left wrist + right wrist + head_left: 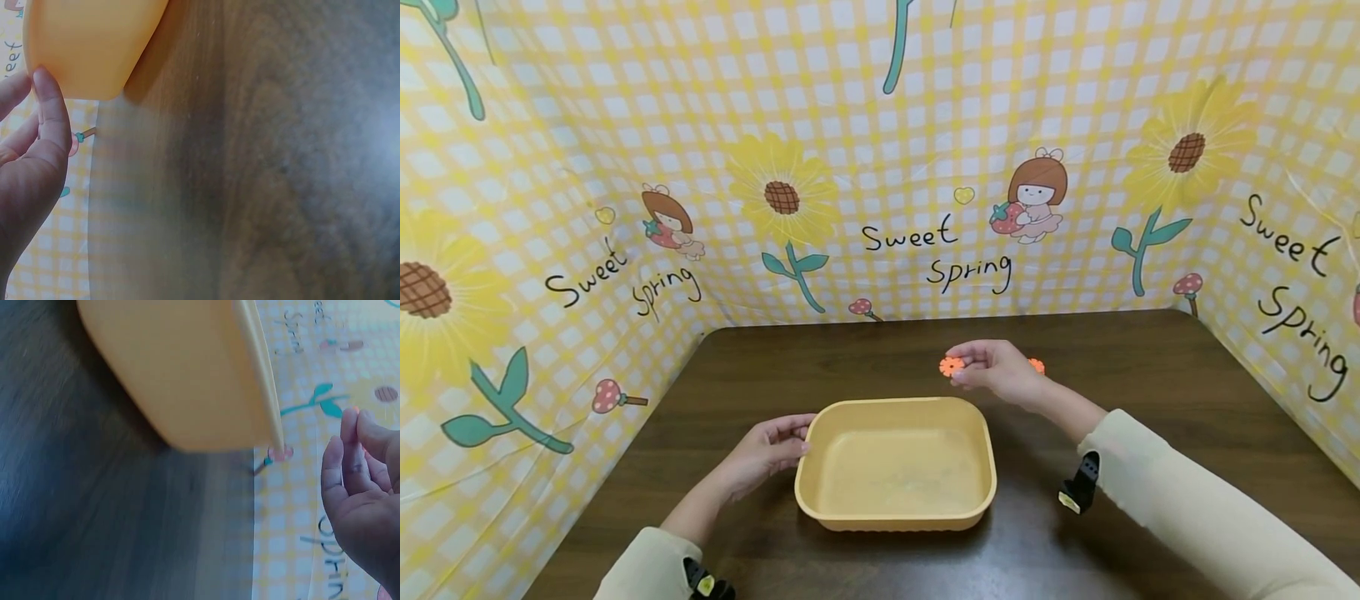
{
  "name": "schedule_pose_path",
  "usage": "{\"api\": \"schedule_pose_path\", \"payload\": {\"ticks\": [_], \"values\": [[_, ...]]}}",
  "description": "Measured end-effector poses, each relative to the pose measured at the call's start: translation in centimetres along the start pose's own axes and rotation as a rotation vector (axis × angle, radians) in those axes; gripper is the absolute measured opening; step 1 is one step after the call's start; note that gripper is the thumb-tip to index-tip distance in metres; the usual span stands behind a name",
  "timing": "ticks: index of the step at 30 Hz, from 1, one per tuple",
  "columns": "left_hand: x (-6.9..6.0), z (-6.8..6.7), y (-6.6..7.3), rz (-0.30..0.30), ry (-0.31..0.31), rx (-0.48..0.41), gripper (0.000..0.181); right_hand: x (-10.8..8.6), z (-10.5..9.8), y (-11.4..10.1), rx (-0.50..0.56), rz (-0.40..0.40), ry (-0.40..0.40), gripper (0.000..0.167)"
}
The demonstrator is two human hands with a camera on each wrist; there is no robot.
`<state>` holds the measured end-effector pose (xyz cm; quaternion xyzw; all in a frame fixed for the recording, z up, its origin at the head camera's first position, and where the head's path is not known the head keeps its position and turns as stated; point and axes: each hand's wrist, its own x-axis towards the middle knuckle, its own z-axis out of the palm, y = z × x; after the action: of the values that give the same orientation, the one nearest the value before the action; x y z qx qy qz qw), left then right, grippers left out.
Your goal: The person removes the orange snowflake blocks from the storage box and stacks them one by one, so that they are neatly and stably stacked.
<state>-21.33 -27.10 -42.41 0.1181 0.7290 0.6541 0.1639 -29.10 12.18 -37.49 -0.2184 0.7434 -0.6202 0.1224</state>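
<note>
A yellow plastic basin (895, 475) with rounded corners sits on the table, and nothing lies inside it. My left hand (758, 457) grips its left rim between thumb and fingers; the left wrist view shows the thumb (50, 103) against the basin's edge. Beyond the basin's far right corner, my right hand (1000, 368) pinches an orange flower-shaped disc (951, 367) between thumb and fingertips. In the right wrist view the fingers mostly hide that disc. A second orange piece (1037, 365) shows partly behind the right wrist; whether it touches the hand I cannot tell.
The dark brown wooden table (820, 358) carries the basin. A yellow checked cloth (895, 167) printed with sunflowers and "Sweet Spring" stands as a wall behind and on both sides. Black straps with small devices (1078, 483) sit on both wrists.
</note>
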Motion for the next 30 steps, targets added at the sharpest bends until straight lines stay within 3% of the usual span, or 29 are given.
{"api": "schedule_pose_path", "payload": {"ticks": [21,30], "values": [[-0.1,0.0,0.2,0.003,-0.006,-0.014,0.058,-1.6,-7.0,3.4,-0.219,0.047,0.312,0.040],[0.0,0.0,0.0,0.003,-0.007,-0.010,0.058,-2.2,-8.8,5.0,-0.226,0.101,0.370,0.044]]}}
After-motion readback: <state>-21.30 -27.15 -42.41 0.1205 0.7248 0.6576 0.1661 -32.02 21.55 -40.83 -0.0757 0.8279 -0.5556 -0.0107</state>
